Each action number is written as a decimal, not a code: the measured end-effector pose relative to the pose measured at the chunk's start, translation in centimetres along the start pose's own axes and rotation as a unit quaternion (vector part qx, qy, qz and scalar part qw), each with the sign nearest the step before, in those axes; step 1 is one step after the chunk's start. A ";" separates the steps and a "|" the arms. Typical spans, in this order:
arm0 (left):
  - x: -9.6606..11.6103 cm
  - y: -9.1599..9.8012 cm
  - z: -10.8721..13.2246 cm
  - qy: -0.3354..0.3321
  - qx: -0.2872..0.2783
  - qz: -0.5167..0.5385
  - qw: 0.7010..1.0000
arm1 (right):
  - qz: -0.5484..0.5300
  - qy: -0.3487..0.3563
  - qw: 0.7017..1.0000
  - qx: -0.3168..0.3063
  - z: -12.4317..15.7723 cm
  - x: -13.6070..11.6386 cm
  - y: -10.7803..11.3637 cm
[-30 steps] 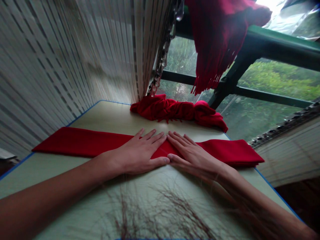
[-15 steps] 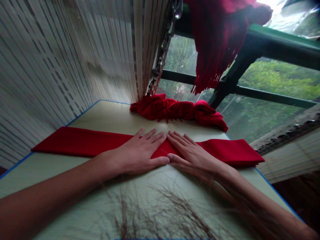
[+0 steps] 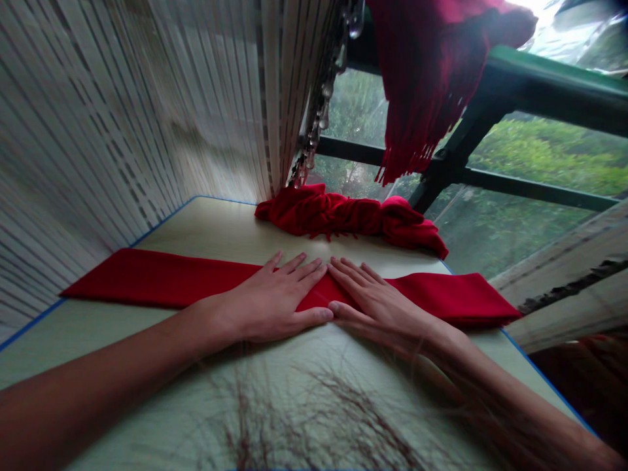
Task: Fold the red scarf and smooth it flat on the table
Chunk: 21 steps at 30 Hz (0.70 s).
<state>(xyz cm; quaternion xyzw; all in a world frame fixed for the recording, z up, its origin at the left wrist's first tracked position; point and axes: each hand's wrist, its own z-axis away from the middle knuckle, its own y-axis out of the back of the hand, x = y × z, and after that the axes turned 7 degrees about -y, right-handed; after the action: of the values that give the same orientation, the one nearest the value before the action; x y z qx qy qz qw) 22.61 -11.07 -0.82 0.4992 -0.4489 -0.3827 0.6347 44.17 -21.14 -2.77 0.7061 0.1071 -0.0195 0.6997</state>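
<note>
A red scarf (image 3: pixel 196 280), folded into a long flat band, stretches across the table from left to right. My left hand (image 3: pixel 277 294) lies flat on its middle, fingers spread and holding nothing. Beside it my right hand (image 3: pixel 377 294) rests palm down on the same cloth, its fingers stretched out. The two thumbs touch or nearly touch at the band's near edge. Both hands hide part of the middle of the band; its two ends show on either side.
A crumpled red scarf (image 3: pixel 343 212) with fringe lies along the table's far edge. Another fringed red scarf (image 3: pixel 426 85) hangs over the green window rail (image 3: pixel 554 75). String curtains (image 3: pixel 122 118) border the left side. The pale table (image 3: pixel 210 222) has a blue edge. Loose hair crosses the lower view.
Both hands and the folded scarf stay in place. The curtain at the right and the hanging beads by the window have swayed slightly.
</note>
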 end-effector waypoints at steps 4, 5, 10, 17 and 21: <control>0.0 0.0 0.0 -0.003 0.005 0.005 1.000 | 0.001 0.002 1.000 0.009 0.0 0.1 -0.1; 0.0 0.0 0.0 -0.002 0.003 0.005 1.000 | 0.001 0.001 1.000 0.009 0.0 0.1 -0.1; -0.1 -0.1 -0.1 -0.006 0.007 0.006 1.000 | -0.004 -0.004 1.000 0.000 0.0 -0.1 0.1; 0.1 0.0 0.0 -0.002 -0.005 -0.002 1.000 | -0.006 0.000 1.000 0.008 0.1 -0.1 0.0; 0.2 0.1 -0.1 0.001 -0.010 -0.005 1.000 | -0.003 -0.001 1.000 0.007 0.0 0.0 0.0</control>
<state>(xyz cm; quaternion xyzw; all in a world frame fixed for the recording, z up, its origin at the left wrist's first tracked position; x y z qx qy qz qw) 22.73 -11.20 -0.69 0.4952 -0.4417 -0.3898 0.6386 44.17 -21.18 -2.78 0.7105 0.1080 -0.0232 0.6949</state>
